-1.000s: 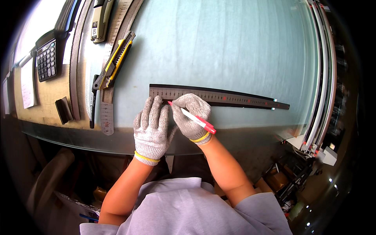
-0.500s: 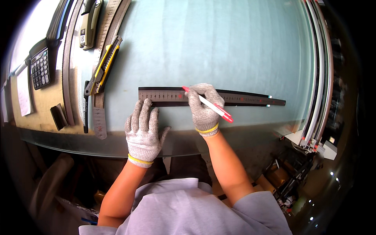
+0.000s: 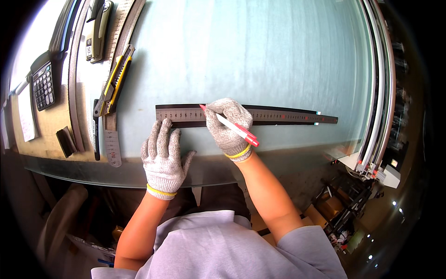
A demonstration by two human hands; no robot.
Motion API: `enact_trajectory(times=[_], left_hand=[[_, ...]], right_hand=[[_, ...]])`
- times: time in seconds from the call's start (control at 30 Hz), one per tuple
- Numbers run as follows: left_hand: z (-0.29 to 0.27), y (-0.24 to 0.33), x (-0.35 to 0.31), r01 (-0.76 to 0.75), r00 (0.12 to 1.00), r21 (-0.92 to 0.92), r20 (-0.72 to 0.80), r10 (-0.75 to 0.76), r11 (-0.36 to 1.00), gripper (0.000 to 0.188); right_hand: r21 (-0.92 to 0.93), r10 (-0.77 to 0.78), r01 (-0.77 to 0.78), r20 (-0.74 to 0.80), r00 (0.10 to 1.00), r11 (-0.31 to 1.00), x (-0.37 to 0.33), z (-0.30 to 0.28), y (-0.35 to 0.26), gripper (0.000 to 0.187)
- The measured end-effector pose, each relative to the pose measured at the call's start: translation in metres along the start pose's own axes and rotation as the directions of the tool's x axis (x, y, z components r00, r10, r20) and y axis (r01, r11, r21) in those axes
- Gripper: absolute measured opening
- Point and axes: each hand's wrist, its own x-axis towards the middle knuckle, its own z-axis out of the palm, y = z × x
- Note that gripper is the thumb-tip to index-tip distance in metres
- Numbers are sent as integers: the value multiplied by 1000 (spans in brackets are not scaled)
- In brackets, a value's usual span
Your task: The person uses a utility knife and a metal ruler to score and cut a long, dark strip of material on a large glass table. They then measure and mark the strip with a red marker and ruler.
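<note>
A steel ruler (image 3: pixel 272 116) lies lengthwise on a wider black strip (image 3: pixel 181 107) on the pale blue-green tabletop. My left hand (image 3: pixel 163 158), in a grey knitted glove with a yellow cuff, is spread out, and its fingertips rest on the ruler and the strip's near edge close to their left end. Gloved the same way, my right hand (image 3: pixel 229 124) grips a white and red marker pen (image 3: pixel 236 128). The pen's red tip touches or hovers just over the strip's far edge; I cannot tell which. The right hand covers part of the ruler.
To the left lie a yellow and black utility knife (image 3: pixel 116 83), a stapler (image 3: pixel 96 35), a long metal ruler (image 3: pixel 113 144), a black pen (image 3: pixel 96 135) and a calculator (image 3: pixel 44 86). A small dark piece (image 3: pixel 66 142) sits near the front-left edge. Long rails (image 3: pixel 378 93) border the right side.
The view has shifted slightly, so the objects at left sit farther left. My right hand and the pen have moved a little left along the strip. The left hand stays on the ruler.
</note>
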Motion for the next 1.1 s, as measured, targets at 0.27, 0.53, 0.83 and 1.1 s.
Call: enact_trajectory(times=[0.27,0.53,0.83,1.1], left_hand=[[-1,-1,0,-21,1000,37,5,20,999,71],[-1,0,0,4,1000,18,18,-4,1000,71],[-1,0,1,-8,1000,2,17,8,1000,73],[-3,3,3,24,998,62,50,-27,998,86]], right_hand=[[-29,-61,61,8,998,998,2,0,1,15],[3,-40,40,41,998,999,2,-2,2,15],[5,-28,28,21,999,1000,1,-1,1,15],[54,-23,22,4,1000,998,-10,-5,-2,15]])
